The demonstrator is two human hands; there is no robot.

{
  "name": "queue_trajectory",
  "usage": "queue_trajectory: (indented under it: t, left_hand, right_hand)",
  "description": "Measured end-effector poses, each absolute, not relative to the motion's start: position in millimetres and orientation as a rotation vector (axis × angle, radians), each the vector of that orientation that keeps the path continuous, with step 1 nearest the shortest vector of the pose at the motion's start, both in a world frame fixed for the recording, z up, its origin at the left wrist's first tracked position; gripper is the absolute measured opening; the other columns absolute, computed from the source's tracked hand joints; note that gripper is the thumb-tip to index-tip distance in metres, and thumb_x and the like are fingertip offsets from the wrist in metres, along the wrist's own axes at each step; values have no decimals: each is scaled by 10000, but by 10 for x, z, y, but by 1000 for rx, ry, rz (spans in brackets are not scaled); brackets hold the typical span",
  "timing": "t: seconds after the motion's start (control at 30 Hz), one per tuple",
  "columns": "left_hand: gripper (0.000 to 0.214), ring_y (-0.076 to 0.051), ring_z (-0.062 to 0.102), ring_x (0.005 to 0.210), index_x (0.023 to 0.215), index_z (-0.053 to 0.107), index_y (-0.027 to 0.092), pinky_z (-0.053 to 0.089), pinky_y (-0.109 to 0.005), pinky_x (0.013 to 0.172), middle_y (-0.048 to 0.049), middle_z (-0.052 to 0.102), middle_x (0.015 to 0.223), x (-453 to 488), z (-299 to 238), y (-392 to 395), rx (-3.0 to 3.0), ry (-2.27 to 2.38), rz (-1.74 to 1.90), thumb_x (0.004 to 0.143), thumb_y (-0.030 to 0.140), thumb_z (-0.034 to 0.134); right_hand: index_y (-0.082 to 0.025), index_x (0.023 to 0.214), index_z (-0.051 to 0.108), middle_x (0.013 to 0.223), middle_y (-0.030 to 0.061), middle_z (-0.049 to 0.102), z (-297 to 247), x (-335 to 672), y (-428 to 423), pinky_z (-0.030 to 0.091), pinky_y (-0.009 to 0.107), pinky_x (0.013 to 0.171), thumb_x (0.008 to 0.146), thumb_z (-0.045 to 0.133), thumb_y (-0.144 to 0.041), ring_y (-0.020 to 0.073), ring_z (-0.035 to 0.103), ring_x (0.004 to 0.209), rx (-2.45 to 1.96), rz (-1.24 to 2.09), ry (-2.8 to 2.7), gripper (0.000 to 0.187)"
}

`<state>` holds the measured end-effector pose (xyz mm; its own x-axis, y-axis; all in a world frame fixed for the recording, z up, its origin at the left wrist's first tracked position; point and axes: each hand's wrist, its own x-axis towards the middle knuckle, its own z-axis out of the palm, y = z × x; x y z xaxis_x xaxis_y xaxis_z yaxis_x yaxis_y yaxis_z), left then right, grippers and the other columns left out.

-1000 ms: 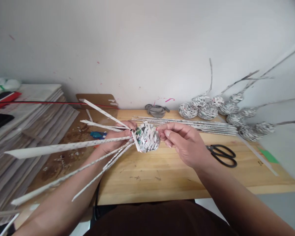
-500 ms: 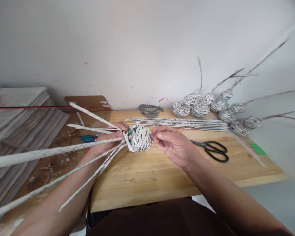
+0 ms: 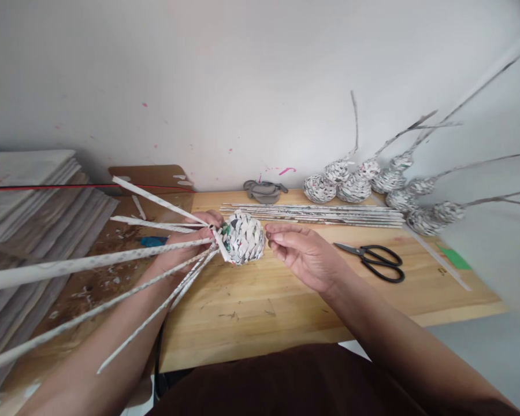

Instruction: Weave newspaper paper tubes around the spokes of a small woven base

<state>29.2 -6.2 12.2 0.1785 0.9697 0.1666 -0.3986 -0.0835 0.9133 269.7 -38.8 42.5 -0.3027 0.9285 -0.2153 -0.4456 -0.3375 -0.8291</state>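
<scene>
A ball woven from rolled newspaper strips is held above the wooden table. My left hand is closed round its left end, where several long paper tubes fan out to the left. The left fingers are partly hidden behind these tubes. At the ball's right end is my right hand, its thumb and fingers pinched together close beside the weave. Whether the right fingertips touch the ball or hold something small, I cannot make out.
Black-handled scissors lie on the table to the right. Behind are a row of paper tubes, a grey cloth-like bundle and several woven gourd shapes with twig stems. Stacked newspapers stand at left.
The view has shifted slightly. The ball and my left hand sit a little further left, and my right fingertips are a touch further from the ball's end.
</scene>
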Motion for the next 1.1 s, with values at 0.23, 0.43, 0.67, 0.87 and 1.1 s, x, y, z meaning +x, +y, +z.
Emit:
queue_trajectory:
  t: [0.23,0.43,0.67,0.87,1.1]
  left_hand:
    - [266,-133,549,709,706,768,219,430,-251,599,-1,624,805,271,57,-58,1073,695,1325,560,354,945]
    - [240,-128,536,688,726,773,225,401,-248,577,2,636,807,255,40,-40,1105,676,1314,588,337,934]
    - [249,-142,547,736,724,770,229,436,-260,627,1,629,799,239,46,-25,1120,695,1313,585,349,939]
    - [227,-137,532,694,722,777,241,420,-253,590,6,618,769,243,41,-22,1121,702,1296,592,351,927]
    - [248,-124,536,651,684,768,216,404,-237,539,-3,640,796,281,116,-55,1068,753,1293,540,317,943]
  right_hand:
    - [-166,796,775,713,-2,646,425,2729,-370,334,220,529,654,830,-228,88,527,645,-889,1832,-753,165]
    - [-176,669,741,694,-14,654,314,2679,-307,325,214,516,567,803,-161,80,505,620,-872,1791,-717,120]
    - [-183,653,747,667,-24,636,195,2680,-255,365,212,535,551,791,-134,85,502,618,-883,1788,-660,121]
    - [-167,837,800,738,-8,650,156,2731,-225,423,213,597,634,862,-227,86,548,675,-894,1866,-618,220]
    - [-160,757,784,699,-14,645,108,2723,-208,377,226,573,576,848,-199,78,515,640,-943,1798,-659,196]
